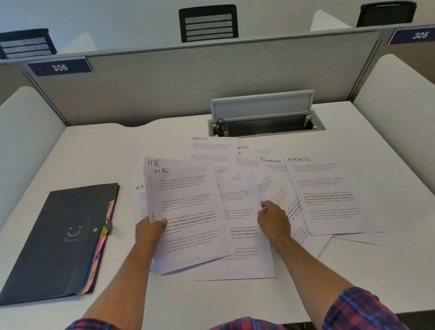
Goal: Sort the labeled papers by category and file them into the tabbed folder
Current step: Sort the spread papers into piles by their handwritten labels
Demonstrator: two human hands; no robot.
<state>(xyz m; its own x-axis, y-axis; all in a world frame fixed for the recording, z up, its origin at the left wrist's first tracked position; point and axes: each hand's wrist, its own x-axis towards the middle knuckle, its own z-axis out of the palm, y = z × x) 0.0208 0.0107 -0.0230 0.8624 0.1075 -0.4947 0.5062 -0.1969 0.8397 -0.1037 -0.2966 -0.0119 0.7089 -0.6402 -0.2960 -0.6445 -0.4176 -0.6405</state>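
Two limp HR sheets (182, 208) are pinched at the lower edge by the left hand (150, 231), while a loose, easily creased page (236, 205) is nipped by the right hand (274, 217).

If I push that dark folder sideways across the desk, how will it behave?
The dark folder lies flat and closed on the smooth desk, so it would probably slide, not tip. Coloured tabs stick out of its right edge and could bend if pushed there.

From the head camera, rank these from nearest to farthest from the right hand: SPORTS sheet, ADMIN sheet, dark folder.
From the right hand:
1. SPORTS sheet, just to its right.
2. ADMIN sheet, farther back on the desk.
3. Dark folder, far left.
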